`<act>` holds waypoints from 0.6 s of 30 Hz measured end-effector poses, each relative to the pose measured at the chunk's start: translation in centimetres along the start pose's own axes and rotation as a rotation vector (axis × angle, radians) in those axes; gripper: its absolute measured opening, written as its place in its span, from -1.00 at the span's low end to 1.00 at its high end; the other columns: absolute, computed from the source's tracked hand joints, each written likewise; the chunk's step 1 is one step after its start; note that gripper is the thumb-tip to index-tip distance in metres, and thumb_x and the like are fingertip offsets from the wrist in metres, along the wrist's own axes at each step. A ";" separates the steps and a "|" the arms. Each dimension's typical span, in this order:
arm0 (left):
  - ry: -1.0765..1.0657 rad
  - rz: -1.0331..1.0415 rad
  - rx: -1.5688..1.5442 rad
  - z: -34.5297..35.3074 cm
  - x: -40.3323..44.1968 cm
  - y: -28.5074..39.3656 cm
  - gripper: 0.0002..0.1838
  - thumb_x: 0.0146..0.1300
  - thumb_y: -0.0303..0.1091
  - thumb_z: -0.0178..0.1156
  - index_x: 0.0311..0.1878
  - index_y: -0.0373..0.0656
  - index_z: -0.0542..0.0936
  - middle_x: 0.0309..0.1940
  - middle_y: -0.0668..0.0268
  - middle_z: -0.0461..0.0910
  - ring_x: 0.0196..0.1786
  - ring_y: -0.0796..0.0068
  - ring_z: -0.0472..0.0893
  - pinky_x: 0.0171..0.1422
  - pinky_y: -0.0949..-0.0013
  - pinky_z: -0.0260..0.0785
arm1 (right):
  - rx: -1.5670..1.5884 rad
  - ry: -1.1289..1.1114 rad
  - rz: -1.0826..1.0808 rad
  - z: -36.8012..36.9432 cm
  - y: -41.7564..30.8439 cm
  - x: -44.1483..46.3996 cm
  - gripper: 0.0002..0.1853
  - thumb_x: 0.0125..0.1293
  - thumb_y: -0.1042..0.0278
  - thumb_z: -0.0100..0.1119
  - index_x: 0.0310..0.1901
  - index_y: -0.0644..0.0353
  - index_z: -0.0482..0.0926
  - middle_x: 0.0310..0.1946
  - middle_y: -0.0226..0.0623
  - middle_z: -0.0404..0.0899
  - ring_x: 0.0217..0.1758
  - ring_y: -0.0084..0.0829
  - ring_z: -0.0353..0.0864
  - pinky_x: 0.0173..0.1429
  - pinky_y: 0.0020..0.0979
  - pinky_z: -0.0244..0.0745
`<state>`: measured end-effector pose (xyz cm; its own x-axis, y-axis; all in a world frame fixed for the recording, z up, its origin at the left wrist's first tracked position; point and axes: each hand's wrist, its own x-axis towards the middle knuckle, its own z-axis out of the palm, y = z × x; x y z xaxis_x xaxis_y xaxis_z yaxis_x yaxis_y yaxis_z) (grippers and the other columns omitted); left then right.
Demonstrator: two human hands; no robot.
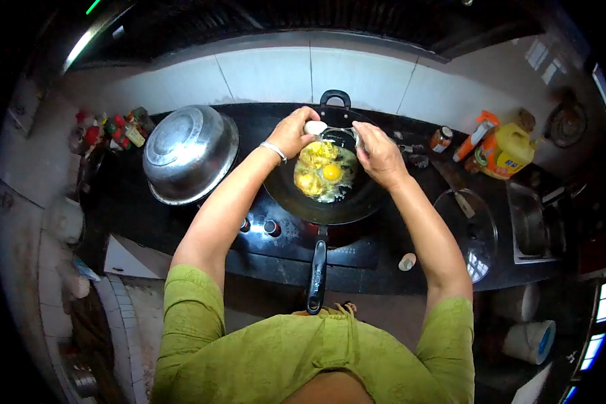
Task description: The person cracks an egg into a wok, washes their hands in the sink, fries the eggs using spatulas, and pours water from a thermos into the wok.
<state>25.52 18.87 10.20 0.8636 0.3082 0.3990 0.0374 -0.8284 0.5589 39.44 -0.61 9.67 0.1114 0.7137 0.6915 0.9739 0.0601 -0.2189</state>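
My left hand (293, 134), with a pale bracelet at the wrist, is closed on a white egg (314, 127) above the pan's far side. Opposite it, my right hand (378, 153) pinches a small, pale, shiny piece that I cannot make out. A thin glistening loop spans the gap between the hands. Below them is a dark frying pan (286, 198), its black handle pointing toward me. Eggs (310, 183) lie in it, partly cooked and yellow, with one round yolk showing at the near right.
An upturned metal basin (182, 145) stands left of the pan. To the right are a glass lid (481, 232), a knife (454, 188), a yellow jug (512, 151), a small jar (441, 139) and a sink (528, 246). An eggshell piece (407, 261) lies near the counter's front edge.
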 end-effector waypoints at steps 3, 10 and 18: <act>0.019 -0.006 0.007 -0.4 0.2 0.3 -0.57 -0.05 -0.55 0.30 -0.07 -0.14 0.42 -0.24 0.26 0.53 -0.35 0.45 0.53 -0.20 0.42 0.40 | 0.003 0.030 -0.006 -0.1 -0.5 -0.5 -0.43 0.03 0.57 0.16 0.15 0.20 0.32 0.00 -0.09 0.46 0.05 -0.12 0.49 0.09 -0.26 0.45; -0.041 -0.083 -0.087 -0.4 0.9 1.6 -0.57 -0.02 -0.59 0.27 -0.03 -0.14 0.44 -0.26 0.33 0.55 -0.41 0.57 0.49 -0.23 0.46 0.40 | 0.057 -0.136 -0.005 1.1 -0.4 -1.8 -0.38 0.06 0.56 0.11 0.22 0.09 0.26 -0.05 -0.07 0.47 -0.02 -0.11 0.52 0.04 -0.23 0.47; -0.122 -0.021 -0.085 -0.4 1.2 2.9 -0.56 -0.02 -0.59 0.27 -0.02 -0.14 0.44 -0.26 0.34 0.55 -0.38 0.59 0.50 -0.24 0.48 0.40 | -0.045 -0.269 -0.005 1.9 0.9 -1.5 -0.36 0.12 0.58 -0.03 0.28 -0.12 0.21 -0.13 -0.11 0.49 -0.14 -0.11 0.55 -0.08 -0.18 0.47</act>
<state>26.50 17.05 12.57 0.9179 0.2617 0.2984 0.0179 -0.7784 0.6276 39.76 -0.27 7.17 0.0558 0.8735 0.4837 0.9828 0.0375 -0.1810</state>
